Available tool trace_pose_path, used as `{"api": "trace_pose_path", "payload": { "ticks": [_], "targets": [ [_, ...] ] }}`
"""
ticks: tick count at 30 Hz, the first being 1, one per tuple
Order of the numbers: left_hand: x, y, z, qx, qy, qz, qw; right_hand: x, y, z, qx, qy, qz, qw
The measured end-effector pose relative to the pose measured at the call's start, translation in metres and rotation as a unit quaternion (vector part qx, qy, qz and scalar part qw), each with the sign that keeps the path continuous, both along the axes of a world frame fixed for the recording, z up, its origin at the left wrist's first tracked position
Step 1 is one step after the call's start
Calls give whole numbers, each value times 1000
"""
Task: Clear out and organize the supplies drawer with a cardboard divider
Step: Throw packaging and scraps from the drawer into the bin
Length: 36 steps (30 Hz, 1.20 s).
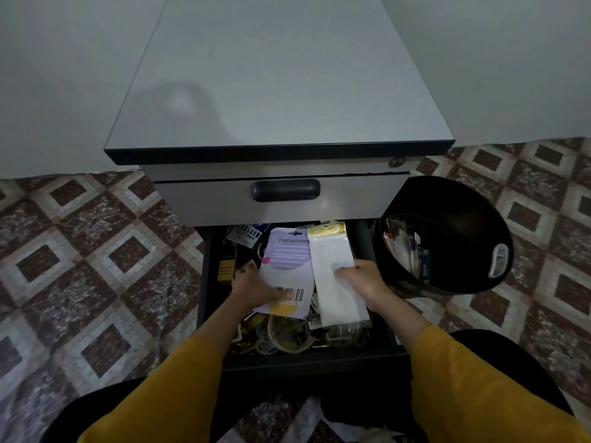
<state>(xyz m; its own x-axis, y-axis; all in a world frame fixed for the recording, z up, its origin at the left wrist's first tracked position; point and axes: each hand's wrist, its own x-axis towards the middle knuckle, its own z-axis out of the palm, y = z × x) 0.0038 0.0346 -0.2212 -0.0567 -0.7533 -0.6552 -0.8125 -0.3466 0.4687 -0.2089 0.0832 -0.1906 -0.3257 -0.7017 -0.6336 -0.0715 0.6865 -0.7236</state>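
Clearly the clearing-out is only part way. From the head camera, the 1 view given, the lower drawer [307, 362] of the grey cabinet [278, 91] stands pulled out toward the person and is crowded with loose supplies.

The left hand [252, 284] pinches a purple card [287, 260] printed with the word PRECAUTIONS. Its thumb lies across the barcode at the card's near end, and the fingers are hidden behind. The right hand [361, 282] has its fingers curled over a white packet [335, 302] with a gold top, gripping it about midway along.

The 2 items lie side by side over the clutter, edges overlapping, the white one to the right. Whether they rest on the heap or are lifted clear I cannot tell.

A black bin [463, 219] sits on the tiled floor just right of the drawer, its mouth tipped toward the person, with wrappers inside. The upper drawer [351, 199] is closed. No cardboard divider is in view.

As I judge it, the risks are these:
- Both items are thin and slick, so a light pinch may let 1 slide back into the heap.
- Lifting them together could snag the rings and cords beneath and drag them over the drawer's edge onto the floor.
- A careless toss to the right could miss the bin's tilted mouth.
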Motion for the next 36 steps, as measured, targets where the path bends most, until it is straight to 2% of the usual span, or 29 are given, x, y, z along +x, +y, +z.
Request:
{"api": "trace_pose_path", "payload": {
  "ticks": [5, 8, 11, 17, 21, 24, 27, 29, 32, 36],
  "targets": [
    [-6, 11, 2, -55, -24, -79, 995, -2, 0, 8, -15, -24, -27, 999],
    [-12, 19, 7, -41, 6, -118, 992, -2, -2, 12, -19, -28, -44, 998],
    [-19, 28, 13, -28, 46, -110, 992, -3, -2, 15, -12, -31, -35, 999],
    [-34, 28, 22, -95, 78, -78, 989, -2, 2, 11, 21, 12, -11, 1000],
    [-32, 27, 22, -122, 60, -87, 987, 2, 3, 7, 29, 46, -3, 999],
    [-27, 29, 21, -109, 52, -50, 991, 7, 3, 9, 24, 72, 4, 997],
    [-22, 28, 21, -95, 7, -16, 995, 11, 5, 8, 23, 116, 15, 993],
    [-19, 28, 21, -86, -39, -33, 995, 14, 8, 6, 46, 135, 18, 990],
    [-16, 32, 19, -64, -88, -44, 993, 16, 11, 5, 74, 109, 10, 991],
    [-13, 34, 18, -54, -65, -12, 996, 18, 13, -2, 95, 56, 32, 993]
  ]
}}
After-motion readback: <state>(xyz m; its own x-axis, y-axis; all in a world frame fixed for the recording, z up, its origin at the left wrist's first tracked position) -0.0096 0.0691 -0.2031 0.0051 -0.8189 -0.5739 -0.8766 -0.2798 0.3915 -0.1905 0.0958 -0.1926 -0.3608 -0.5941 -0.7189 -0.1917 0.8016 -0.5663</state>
